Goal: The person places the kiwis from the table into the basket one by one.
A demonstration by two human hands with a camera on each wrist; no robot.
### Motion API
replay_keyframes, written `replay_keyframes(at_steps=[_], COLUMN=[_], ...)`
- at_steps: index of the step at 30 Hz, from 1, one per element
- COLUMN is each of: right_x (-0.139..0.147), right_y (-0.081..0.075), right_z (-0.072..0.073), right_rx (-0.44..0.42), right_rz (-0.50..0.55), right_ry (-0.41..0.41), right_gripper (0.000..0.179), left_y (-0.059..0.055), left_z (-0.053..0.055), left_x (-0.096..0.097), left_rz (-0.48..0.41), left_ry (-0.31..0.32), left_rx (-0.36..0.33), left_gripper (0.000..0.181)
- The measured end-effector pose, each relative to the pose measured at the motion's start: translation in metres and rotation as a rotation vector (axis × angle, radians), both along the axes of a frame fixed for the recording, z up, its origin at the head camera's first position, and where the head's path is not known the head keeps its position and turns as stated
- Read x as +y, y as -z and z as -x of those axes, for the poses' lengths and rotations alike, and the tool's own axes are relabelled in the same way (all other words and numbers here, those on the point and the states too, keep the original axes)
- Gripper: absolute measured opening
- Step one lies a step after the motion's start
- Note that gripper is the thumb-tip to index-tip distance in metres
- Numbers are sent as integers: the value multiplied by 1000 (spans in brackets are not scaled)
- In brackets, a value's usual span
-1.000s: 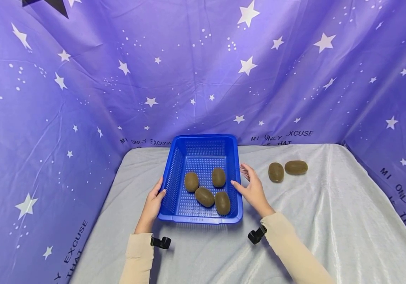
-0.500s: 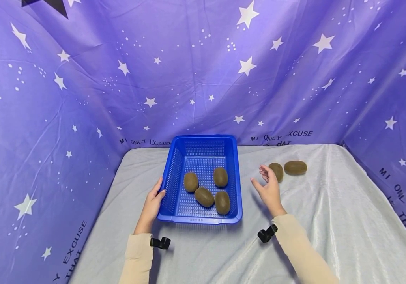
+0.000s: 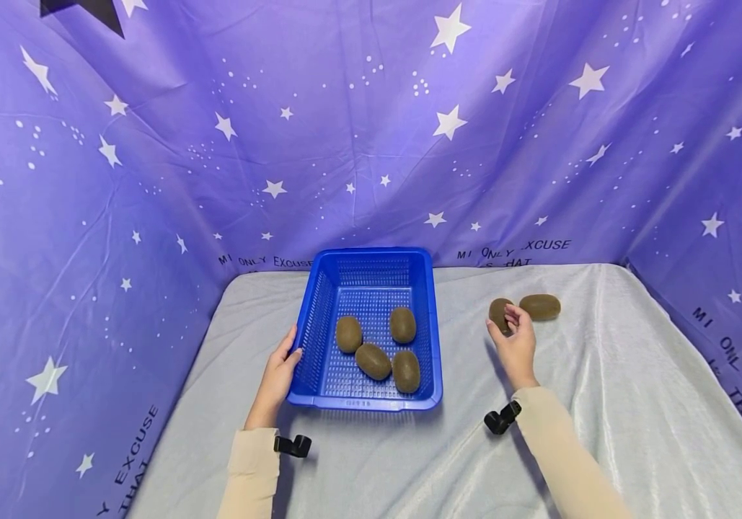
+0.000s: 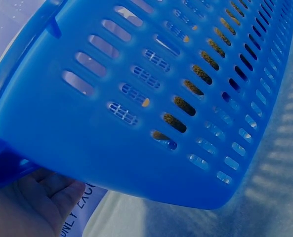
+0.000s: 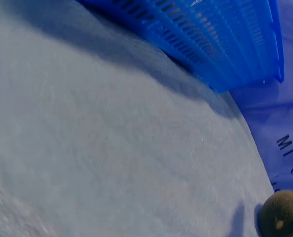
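Note:
A blue plastic basket [image 3: 365, 402] with slotted walls holds several brown kiwis, among them one kiwi [image 3: 402, 325] on the right. My left hand [image 3: 275, 378] grips the basket's left rim, the thumb on top and the fingers outside; in the left wrist view the left hand [image 4: 42, 202] is beneath the rim. At the right, my right hand [image 3: 516, 351] is at a loose kiwi [image 3: 499, 311], thumb on its near left and fingertips over its right side. Firm contact cannot be made out. The right wrist view shows a kiwi [image 5: 280, 213] at its lower corner, without the hand.
A second loose kiwi [image 3: 540, 307] lies on its side just right of the first. A grey cloth [image 3: 611, 404] covers the table. Purple star-printed curtains [image 3: 371, 144] stand behind and on both sides. Each wrist carries a small black camera [image 3: 502, 418].
My right hand has left the basket's right side and moved right to the nearer loose kiwi. My left hand stays on the rim. The upper right kiwi in the basket has shifted slightly right.

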State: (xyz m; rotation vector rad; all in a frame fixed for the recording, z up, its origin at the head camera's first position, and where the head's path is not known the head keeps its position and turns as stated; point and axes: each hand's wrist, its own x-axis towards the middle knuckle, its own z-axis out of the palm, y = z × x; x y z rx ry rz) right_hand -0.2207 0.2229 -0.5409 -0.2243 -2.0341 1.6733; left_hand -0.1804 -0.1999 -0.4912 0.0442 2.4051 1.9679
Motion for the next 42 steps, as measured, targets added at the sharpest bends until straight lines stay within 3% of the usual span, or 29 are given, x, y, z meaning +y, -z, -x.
replay_keyframes(at_steps=[6, 16, 25, 31, 32, 42], right_x=[6, 10, 9, 13, 13, 13], right_y=[5, 16, 24, 33, 34, 32], right_z=[0, 5, 12, 18, 19, 18], right_rx=[-65, -115, -152, -155, -165, -278], right_rz=[-41, -57, 67, 171, 159, 17], right_ry=[39, 97, 129, 166, 171, 159], right_gripper=[52, 56, 60, 64, 64, 69], left_y=[-13, -17, -4, 12, 17, 18], left_z=[-7, -8, -2, 4, 6, 5], left_x=[6, 7, 2, -1, -3, -3], left_rz=[25, 12, 7, 32, 36, 44], left_ry=[6, -2, -11, -18, -19, -23], left_rx=[5, 3, 0, 28, 36, 36], left_gripper=[53, 53, 53, 53, 54, 54])
